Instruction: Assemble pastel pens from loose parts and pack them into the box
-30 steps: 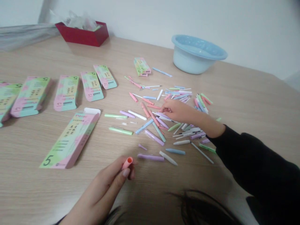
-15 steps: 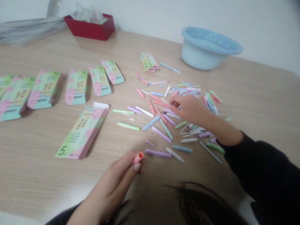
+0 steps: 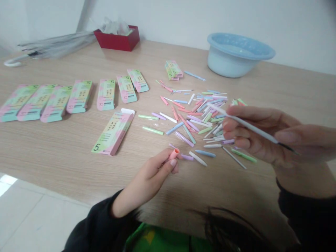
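Low over the near side of the table, my left hand is closed around a pink pen barrel, its hollow end facing up. My right hand is raised close to the camera at the right, its fingers pinching a thin white pen refill. The refill slants down to the right, with a dark section near its lower end. Behind both hands lies a scattered pile of pastel pen parts: a green barrel, a purple barrel, a blue piece and several white refills.
Several pastel cartons stand in a row at the left, with one larger-looking carton nearer me. Two small stacked boxes lie farther back. Along the wall are a clear umbrella, a red box with plastic bags, and a blue basin.
My right hand has come up from the pen pile toward the camera with a white refill. My left hand still holds the pink barrel. The view has shifted, showing more on the left.
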